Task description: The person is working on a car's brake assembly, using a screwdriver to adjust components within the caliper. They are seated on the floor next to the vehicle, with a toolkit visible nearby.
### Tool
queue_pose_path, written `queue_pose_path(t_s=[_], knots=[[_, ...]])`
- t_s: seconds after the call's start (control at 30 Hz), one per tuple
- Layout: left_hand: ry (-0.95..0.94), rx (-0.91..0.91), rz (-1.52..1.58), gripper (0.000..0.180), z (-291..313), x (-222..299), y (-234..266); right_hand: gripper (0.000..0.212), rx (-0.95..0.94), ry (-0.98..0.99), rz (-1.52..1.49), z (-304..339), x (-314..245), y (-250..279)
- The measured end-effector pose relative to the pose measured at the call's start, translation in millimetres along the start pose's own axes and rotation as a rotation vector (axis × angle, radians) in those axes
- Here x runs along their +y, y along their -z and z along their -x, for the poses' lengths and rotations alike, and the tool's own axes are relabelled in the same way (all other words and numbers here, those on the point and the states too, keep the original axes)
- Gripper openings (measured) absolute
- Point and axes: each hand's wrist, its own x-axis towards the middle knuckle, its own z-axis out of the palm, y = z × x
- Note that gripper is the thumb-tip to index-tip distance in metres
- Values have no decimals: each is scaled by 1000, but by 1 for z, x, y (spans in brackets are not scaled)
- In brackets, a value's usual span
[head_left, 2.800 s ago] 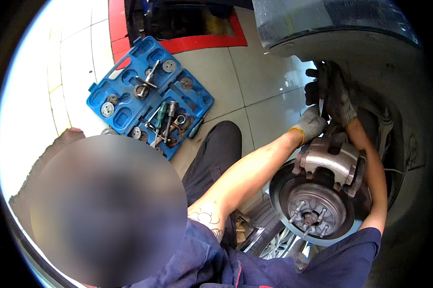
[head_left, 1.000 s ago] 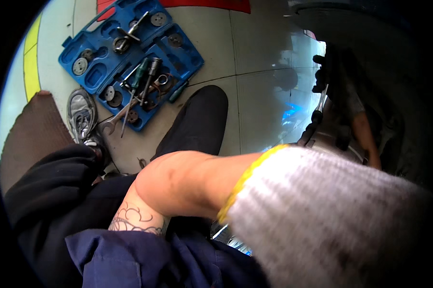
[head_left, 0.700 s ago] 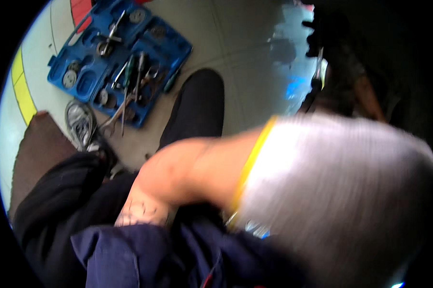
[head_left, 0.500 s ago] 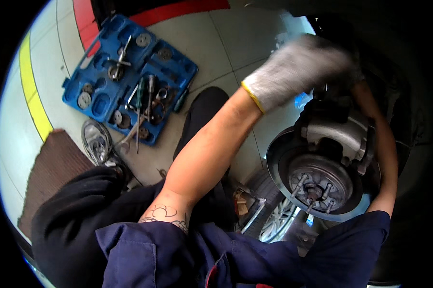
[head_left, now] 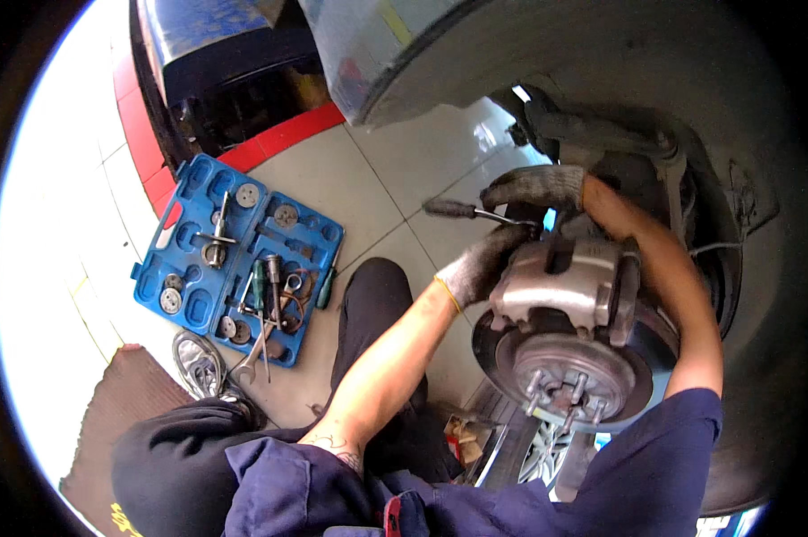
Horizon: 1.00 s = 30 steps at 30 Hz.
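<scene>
"How was the dark-handled tool [head_left: 450,208] best worked?"
"Probably seated square, pushed steadily."
"Lying how?"
"Far-left of the brake caliper [head_left: 559,279], handle pointing left, long axis left-to-right."
"Fingers?"
"The left hand [head_left: 486,261] curled near its shaft, the right hand [head_left: 540,188] arched beyond; I couldn't tell whether either gripped."

From the brake caliper [head_left: 560,285], the brake disc [head_left: 547,358] lies at six o'clock with a wheel [head_left: 540,455] beyond; the left hand [head_left: 486,262] between nine and ten, the right hand [head_left: 538,189] near twelve, a handled tool [head_left: 462,210] at ten. Well apart at nine is a tool case [head_left: 194,285], a wrench [head_left: 258,349] overhanging its six-o'clock edge.
</scene>
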Motion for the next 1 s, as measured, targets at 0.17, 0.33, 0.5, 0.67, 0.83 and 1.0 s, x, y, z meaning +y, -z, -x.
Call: queue_pose_path(t_s=[0.17, 0.33, 0.5, 0.67, 0.83, 1.0], knots=[[537, 119, 1392, 27, -26, 52, -25, 54, 165, -472, -835, 27, -28, -1], [477, 128, 1248, 29, -27, 45, -23, 55, 252, -213, -1163, 9, -19, 5], [571, 90, 1564, 15, -41, 42, -32, 49, 90, -293, -415, 16, -22, 1], [486, 152, 1311, 30, -26, 24, -36, 55, 416, -380, -415, -1, 5, -3], [415, 118, 716, 22, -43, 54, -4, 46, 1006, -378, -124, 7, -4, 13], [452, 103, 1427, 19, -32, 43, -19, 42, 961, -85, -541, 2, 3, 11]])
